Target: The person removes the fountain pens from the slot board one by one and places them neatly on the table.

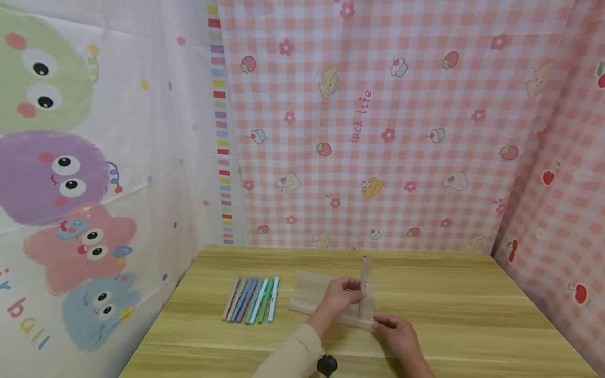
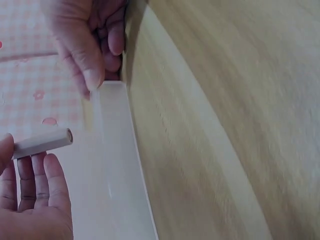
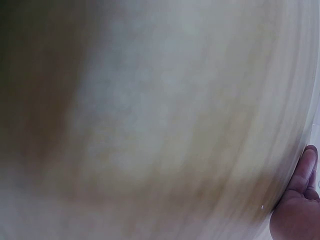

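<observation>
My left hand pinches a pale pinkish pen between thumb and fingers. The pen stands nearly upright over the right part of a clear plastic pen case, which lies spread on the table. In the left wrist view, one end of the pen juts past the fingertips, above the case's pale edge strip. My right hand pinches the near right corner of the case between thumb and fingers. Only part of the right hand shows at the edge of the right wrist view.
Left of the case, several pens lie side by side in beige, blue, purple, green and light blue. The wooden table meets a pink checked curtain behind. A small black object shows by the left sleeve.
</observation>
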{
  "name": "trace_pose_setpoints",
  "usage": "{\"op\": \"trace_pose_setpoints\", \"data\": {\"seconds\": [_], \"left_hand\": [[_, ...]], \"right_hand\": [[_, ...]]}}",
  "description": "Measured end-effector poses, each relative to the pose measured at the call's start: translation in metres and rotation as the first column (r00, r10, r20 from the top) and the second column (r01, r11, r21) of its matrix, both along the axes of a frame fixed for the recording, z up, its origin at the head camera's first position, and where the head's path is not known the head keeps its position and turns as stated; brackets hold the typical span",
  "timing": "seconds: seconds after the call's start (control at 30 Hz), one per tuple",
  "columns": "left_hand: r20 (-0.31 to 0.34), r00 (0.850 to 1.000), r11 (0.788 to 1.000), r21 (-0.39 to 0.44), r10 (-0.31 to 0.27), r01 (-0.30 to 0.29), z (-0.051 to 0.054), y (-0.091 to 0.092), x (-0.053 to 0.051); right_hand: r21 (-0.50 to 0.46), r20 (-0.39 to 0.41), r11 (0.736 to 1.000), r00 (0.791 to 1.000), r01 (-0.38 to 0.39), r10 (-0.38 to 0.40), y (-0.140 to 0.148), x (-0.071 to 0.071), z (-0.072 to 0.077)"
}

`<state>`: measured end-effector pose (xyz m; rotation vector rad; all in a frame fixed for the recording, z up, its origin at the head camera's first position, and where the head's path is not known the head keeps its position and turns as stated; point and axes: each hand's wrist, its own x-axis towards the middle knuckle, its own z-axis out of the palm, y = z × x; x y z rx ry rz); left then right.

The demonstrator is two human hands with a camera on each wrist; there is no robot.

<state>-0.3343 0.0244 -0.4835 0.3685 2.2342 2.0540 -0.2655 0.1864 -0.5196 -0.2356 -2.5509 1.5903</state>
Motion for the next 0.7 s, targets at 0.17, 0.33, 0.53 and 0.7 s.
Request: {"op": "trace_pose_setpoints", "data": {"seconds": [0.17,0.33,0.53,0.7], "left_hand": [[0.049,0.999,0.999,0.046,-0.021,0.019,0.003,-0.011,-0.003],[0.073,0.997,0.997,0.081,0.004,-0.010,0.008,-0.024,-0.004],[0.111,0.994,0.994,0.107,0.018,-0.030,0.010,-0.040,-0.012],[0.128,0.991,0.994,0.091,0.044,-0.056,0.012,-0.059,-0.019]], "right_hand": [[-0.017,0.014,1.000,1.000,0.004,-0.003,0.000,-0.001,-0.001],[-0.023,0.009,1.000,1.000,0.003,-0.003,0.001,0.000,-0.001],[-0.022,0.003,1.000,1.000,-0.001,0.001,0.002,0.000,-0.002],[-0.033,0.021,0.999,1.000,0.000,0.000,0.002,-0.001,-0.002]]}}
